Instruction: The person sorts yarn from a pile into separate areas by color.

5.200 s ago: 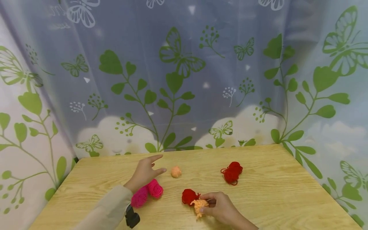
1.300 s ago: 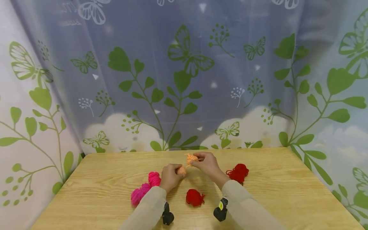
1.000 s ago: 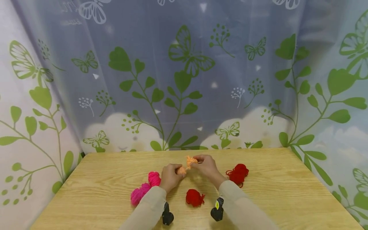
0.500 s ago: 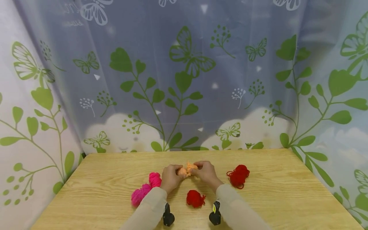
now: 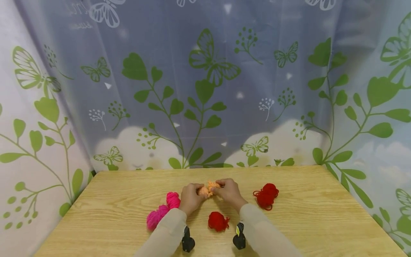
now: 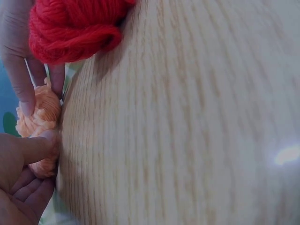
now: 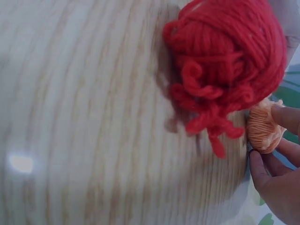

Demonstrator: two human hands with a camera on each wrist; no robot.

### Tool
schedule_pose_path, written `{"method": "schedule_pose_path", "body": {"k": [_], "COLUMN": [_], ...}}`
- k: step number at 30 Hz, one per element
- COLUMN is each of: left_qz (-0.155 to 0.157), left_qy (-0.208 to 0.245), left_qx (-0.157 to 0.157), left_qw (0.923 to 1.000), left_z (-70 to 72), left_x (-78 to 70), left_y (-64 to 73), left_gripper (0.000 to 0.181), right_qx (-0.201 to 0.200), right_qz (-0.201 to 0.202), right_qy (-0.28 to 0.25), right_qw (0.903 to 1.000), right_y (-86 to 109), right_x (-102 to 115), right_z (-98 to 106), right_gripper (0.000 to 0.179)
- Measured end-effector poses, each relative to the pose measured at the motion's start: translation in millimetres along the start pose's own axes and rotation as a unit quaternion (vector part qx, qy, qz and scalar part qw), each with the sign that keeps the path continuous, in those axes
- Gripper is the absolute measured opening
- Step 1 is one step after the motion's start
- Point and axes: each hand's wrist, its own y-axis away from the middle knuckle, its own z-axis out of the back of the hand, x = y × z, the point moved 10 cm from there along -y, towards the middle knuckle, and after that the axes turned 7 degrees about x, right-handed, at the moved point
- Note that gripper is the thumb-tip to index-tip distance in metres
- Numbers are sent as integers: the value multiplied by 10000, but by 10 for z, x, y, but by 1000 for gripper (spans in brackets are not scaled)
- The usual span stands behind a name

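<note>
Two small peach yarn balls sit side by side near the table's back edge in the head view. My left hand (image 5: pixel 190 198) grips the left peach yarn ball (image 5: pixel 203 192) between thumb and fingers. On the other side, my right hand (image 5: pixel 229 191) pinches the right peach yarn ball (image 5: pixel 212 186), which has a ruffled end. The two balls meet between my hands, and the left wrist view shows them pressed close at the tabletop. A red yarn ball (image 5: pixel 218 221) with loose curled ends lies nearer me, between my forearms; it looms large in the right wrist view.
Pink yarn balls (image 5: pixel 158 216) lie to the left, partly behind my left sleeve. Another red yarn ball (image 5: pixel 266 196) with loose loops is right of my right hand. The wooden table (image 5: pixel 314 221) ends at a patterned curtain (image 5: pixel 205 107) behind and at the sides.
My right hand has brought its peach yarn ball from beside the near red ball to the back, then down against the other peach ball. My left hand has taken hold of that one.
</note>
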Motion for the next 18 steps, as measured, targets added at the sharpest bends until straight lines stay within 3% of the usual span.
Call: {"method": "schedule_pose_path", "body": {"k": [10, 18], "left_qz": [23, 85], "left_qy": [-1, -38], "left_qx": [-20, -30], "left_qw": [10000, 10000], "left_z": [-16, -7], "left_x": [25, 31], "left_y": [-3, -4], "left_gripper": [33, 34], "right_qx": [-62, 128], "right_qz": [72, 201], "right_qy": [132, 172], "right_qw": [9999, 9996], "right_y": [11, 3], "right_x": [36, 107], "right_z": [12, 22], "right_gripper": [43, 44]}}
